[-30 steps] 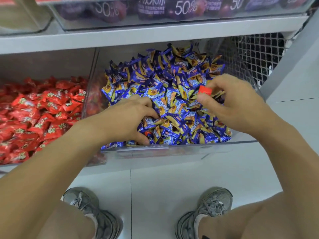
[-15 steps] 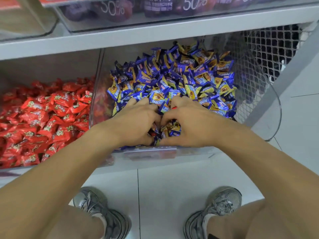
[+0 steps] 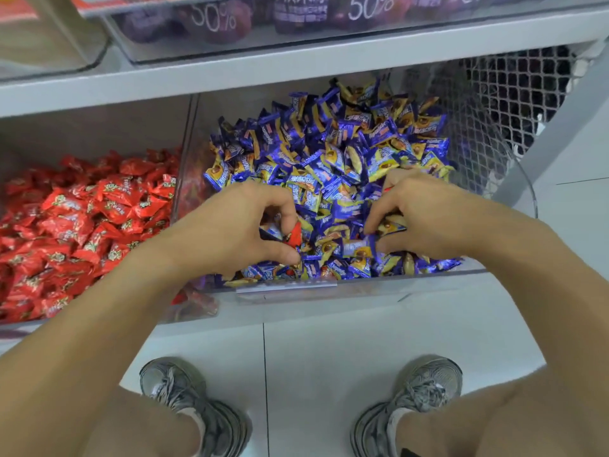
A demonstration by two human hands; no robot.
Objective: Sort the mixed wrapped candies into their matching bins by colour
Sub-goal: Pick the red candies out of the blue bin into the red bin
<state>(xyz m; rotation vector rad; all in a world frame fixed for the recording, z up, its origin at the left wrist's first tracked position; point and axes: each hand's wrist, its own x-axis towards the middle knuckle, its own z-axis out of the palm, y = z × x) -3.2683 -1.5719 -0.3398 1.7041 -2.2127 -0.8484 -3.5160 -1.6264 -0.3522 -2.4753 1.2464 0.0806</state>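
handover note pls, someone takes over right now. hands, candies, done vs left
Left hand: in the blue bin, fingers curled round a red candy.
Right hand: also digging in the blue candies; a sliver of red shows at its fingers, grip unclear.
Red bin sits left of it.
Done: strays found.
Left: move them to the red bin; at least one more red wrapper near the front wall.

The hands are drawing apart in the blue candy bin (image 3: 514, 206). The left hand (image 3: 237, 232) is sliding toward 9 o'clock, its curled fingers and thumb now closing around a red candy (image 3: 294, 235). The right hand (image 3: 425, 216) is shifting toward 3 o'clock, fingers digging into the blue candies (image 3: 329, 153).
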